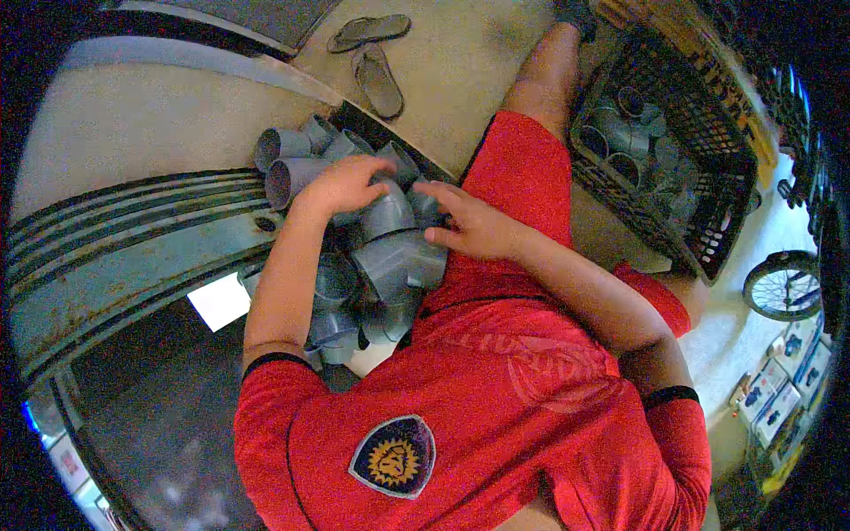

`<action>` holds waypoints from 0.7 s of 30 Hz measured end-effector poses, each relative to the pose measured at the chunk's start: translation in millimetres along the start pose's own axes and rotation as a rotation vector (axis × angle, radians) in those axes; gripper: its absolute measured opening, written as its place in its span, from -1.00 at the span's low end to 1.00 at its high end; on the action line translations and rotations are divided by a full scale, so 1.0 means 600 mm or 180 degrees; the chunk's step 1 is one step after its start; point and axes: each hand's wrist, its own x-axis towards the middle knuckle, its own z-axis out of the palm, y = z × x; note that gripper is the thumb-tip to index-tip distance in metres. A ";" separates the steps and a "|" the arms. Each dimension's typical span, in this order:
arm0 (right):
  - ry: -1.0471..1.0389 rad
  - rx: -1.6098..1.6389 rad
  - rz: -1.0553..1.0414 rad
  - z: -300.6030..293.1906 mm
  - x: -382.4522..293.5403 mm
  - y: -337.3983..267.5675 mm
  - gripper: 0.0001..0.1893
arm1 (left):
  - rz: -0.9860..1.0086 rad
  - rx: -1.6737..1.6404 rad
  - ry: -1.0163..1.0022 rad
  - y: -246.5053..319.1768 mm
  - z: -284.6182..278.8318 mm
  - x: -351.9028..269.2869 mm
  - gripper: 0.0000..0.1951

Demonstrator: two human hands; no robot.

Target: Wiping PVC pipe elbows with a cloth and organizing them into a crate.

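Grey plastic pipe fittings lie heaped before me, against my red clothing. My left hand (345, 184) is over the heap, fingers bent and thumb beside an upper elbow fitting (388, 211); whether it grips anything is unclear. Across from it, my right hand (481, 226) reaches in with thumb and fingers apart, close to a grey fitting (426, 204). Two open-ended fittings, one a wide pipe fitting (289, 180), lie left of my left hand. A larger branched fitting (398, 262) sits nearer my body. More fittings (332, 285) beneath are partly hidden by my left forearm.
On the right, a black plastic crate (664, 229) holds several grey fittings (624, 133). A pair of flip-flops (378, 79) lies on the floor ahead. Ridged metal framing (146, 226) and a white card-like piece (220, 302) are left. A spoked wheel (783, 285) and boxes (773, 398) stand far right.
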 end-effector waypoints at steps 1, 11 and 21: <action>-0.0073 0.0286 0.0187 -0.007 0.003 -0.005 -0.22 | -0.0138 0.0051 -0.0135 0.014 -0.013 -0.006 -0.47; -0.0010 0.1854 0.1335 -0.008 0.030 0.017 -0.20 | -0.0436 0.0015 -0.0852 -0.037 -0.033 -0.042 -0.03; 0.1583 0.0593 -0.0001 -0.027 0.031 -0.016 0.01 | 0.0443 0.0520 0.1289 0.107 -0.079 -0.007 -0.09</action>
